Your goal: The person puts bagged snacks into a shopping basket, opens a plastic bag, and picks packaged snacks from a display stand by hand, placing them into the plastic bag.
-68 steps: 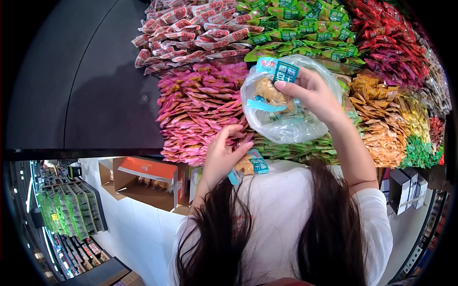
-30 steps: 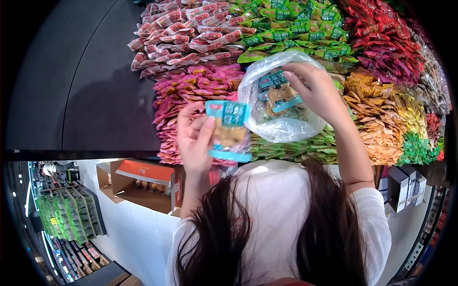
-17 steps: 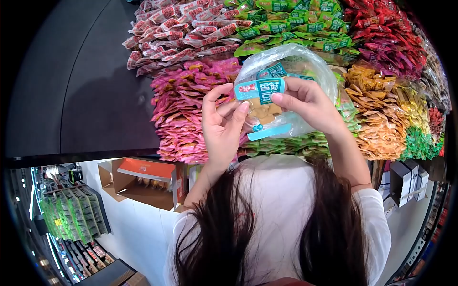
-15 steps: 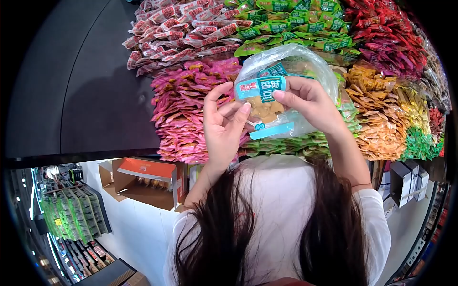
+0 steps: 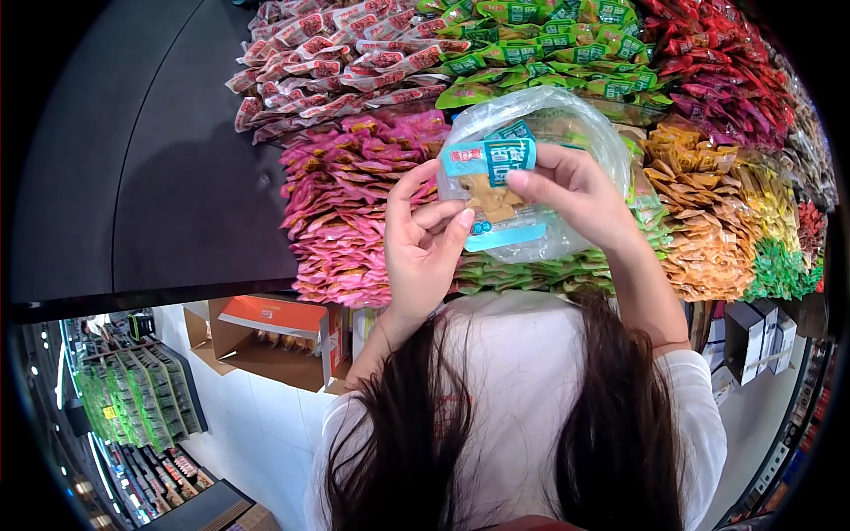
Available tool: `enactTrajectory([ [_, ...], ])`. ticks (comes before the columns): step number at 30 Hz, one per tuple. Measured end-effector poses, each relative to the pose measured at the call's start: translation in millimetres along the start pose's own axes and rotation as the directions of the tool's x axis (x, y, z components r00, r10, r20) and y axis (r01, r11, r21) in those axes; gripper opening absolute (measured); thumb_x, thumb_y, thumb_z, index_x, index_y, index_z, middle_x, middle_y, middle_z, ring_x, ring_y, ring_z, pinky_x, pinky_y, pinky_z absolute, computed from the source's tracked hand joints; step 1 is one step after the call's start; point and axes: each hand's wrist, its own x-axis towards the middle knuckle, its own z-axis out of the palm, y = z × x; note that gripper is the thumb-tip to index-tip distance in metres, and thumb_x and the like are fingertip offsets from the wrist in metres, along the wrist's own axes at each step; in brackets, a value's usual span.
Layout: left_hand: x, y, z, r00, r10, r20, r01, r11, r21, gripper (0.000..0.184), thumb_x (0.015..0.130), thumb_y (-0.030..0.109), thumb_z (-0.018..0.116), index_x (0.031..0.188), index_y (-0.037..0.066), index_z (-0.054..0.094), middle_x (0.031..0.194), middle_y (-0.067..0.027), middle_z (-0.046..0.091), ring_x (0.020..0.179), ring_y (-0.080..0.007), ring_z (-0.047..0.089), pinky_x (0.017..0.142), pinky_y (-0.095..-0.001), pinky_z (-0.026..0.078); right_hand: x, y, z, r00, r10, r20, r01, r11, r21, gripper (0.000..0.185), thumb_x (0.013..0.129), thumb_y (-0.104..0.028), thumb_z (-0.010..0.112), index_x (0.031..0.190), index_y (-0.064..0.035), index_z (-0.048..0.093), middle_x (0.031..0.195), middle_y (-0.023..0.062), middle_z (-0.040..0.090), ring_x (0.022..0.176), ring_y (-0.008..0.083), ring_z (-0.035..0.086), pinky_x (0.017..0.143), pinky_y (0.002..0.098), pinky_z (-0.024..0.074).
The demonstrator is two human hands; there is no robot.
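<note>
Between my two hands is a small snack packet (image 5: 498, 208), blue at the top and bottom with a clear middle showing tan pieces. My left hand (image 5: 423, 234) grips its lower left side between thumb and fingers. On the upper right, my right hand (image 5: 575, 190) pinches it with the thumb in front. Behind the packet lies a clear plastic bag (image 5: 567, 111), its mouth open, with another blue packet (image 5: 516, 131) partly visible inside. The bag rests on the stacked snack packets.
Pink packets (image 5: 336, 212) are stacked to the left, green ones (image 5: 549, 53) at the back, and orange ones (image 5: 699, 221) to the right. A dark counter surface (image 5: 195, 177) stretches off left. Below its edge stands an open cardboard box (image 5: 283, 358) with an orange flap.
The packet's top edge has tipped slightly and its front looks more creased. My left hand has shifted a little to the right and down, still holding it.
</note>
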Motion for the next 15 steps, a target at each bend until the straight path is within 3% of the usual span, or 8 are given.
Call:
enactTrajectory([
  [3,-2.3,3.8,2.3,1.0,-0.022,-0.009,0.022,1.0,0.001,0.055,0.086,-0.002,0.058,0.132,0.002,0.028,0.099,-0.0109,0.063,0.093,-0.0116,0.059,0.081,-0.0234,0.047,0.1,2.2,0.1,1.0,0.003,-0.009,-0.003,0.999,0.049,0.028,0.089,-0.022,0.06,0.104,0.0012,0.061,0.09,0.0009,0.063,0.082,0.0059,0.056,0.075,0.0234,0.0459],
  [5,-1.9,1.1,0.1,0.999,-0.043,-0.019,0.043,0.999,-0.001,0.054,0.085,-0.002,0.059,0.132,0.002,0.032,0.103,-0.0106,0.061,0.092,-0.0105,0.058,0.08,-0.0221,0.047,2.2,3.0,-12.1,0.999,-0.045,-0.012,0.043,0.991,-0.128,0.027,0.089,-0.021,0.06,0.104,0.001,0.061,0.089,0.0027,0.064,0.083,0.0073,0.057,0.074,0.024,0.0461],
  [7,4.3,-7.6,-9.2,0.947,0.306,-0.103,-0.221,0.848,0.482,0.044,0.08,0.001,0.065,0.121,0.005,0.05,0.116,-0.0129,0.054,0.093,-0.0129,0.054,0.081,-0.0249,0.046,0.8,-7.8,-22.3,0.994,-0.066,-0.09,0.051,0.984,-0.168,0.027,0.088,-0.021,0.059,0.104,0.0007,0.06,0.088,0.0031,0.064,0.081,0.008,0.057,0.073,0.0241,0.0463],
  [8,8.1,-5.6,-12.7,0.946,0.306,-0.102,-0.223,0.848,0.481,0.044,0.08,0.001,0.065,0.121,0.005,0.05,0.116,-0.0129,0.054,0.093,-0.0129,0.054,0.081,-0.0249,0.046,-0.1,-13.2,-28.1,0.982,-0.093,-0.165,0.057,0.976,-0.21,0.026,0.088,-0.02,0.059,0.104,0.0003,0.06,0.087,0.0035,0.064,0.079,0.0087,0.057,0.072,0.0243,0.0464],
  [10,14.6,-0.3,-18.1,0.931,0.36,0.066,-0.296,0.634,0.714,0.031,0.074,0.006,0.07,0.105,0.007,0.063,0.126,-0.0152,0.045,0.093,-0.018,0.05,0.084,-0.0297,0.044,-1.2,-15.3,-39.7,0.97,-0.094,-0.223,0.022,0.951,-0.308,0.027,0.087,-0.022,0.058,0.101,0.0002,0.062,0.085,0.0034,0.064,0.074,0.0095,0.057,0.069,0.0248,0.0461],
  [11,16.2,0.1,-17.4,0.958,0.277,0.074,-0.242,0.643,0.727,0.029,0.075,0.01,0.07,0.103,0.007,0.064,0.129,-0.0174,0.042,0.102,-0.0246,0.051,0.091,-0.0346,0.041,-1.2,-15.2,-43.6,0.984,-0.066,-0.163,-0.004,0.918,-0.398,0.027,0.086,-0.023,0.058,0.098,0.0002,0.062,0.082,0.0037,0.064,0.072,0.0099,0.057,0.067,0.026,0.0457],
  [14,27.1,-6.6,-20.0,0.965,0.147,0.216,-0.257,0.683,0.683,0.035,0.078,0.006,0.064,0.114,0.005,0.06,0.131,-0.0132,0.043,0.111,-0.0217,0.05,0.087,-0.0289,0.043,6.1,-5.6,-40.3,0.995,-0.013,-0.095,-0.04,0.841,-0.54,0.03,0.083,-0.028,0.058,0.09,0.0008,0.063,0.073,0.0062,0.062,0.065,0.0127,0.055,0.062,0.0302,0.0439],
  [15,31.6,-4.5,-18.1,0.954,0.108,0.281,-0.262,0.757,0.599,0.042,0.078,0.002,0.06,0.121,0.004,0.056,0.127,-0.0133,0.049,0.117,-0.0222,0.047,0.096,-0.0301,0.038,9.1,-5.1,-36.0,0.996,0.046,-0.078,-0.083,0.806,-0.586,0.029,0.085,-0.028,0.058,0.092,0.0002,0.062,0.075,0.0042,0.061,0.067,0.0107,0.053,0.061,0.028,0.0424],
])
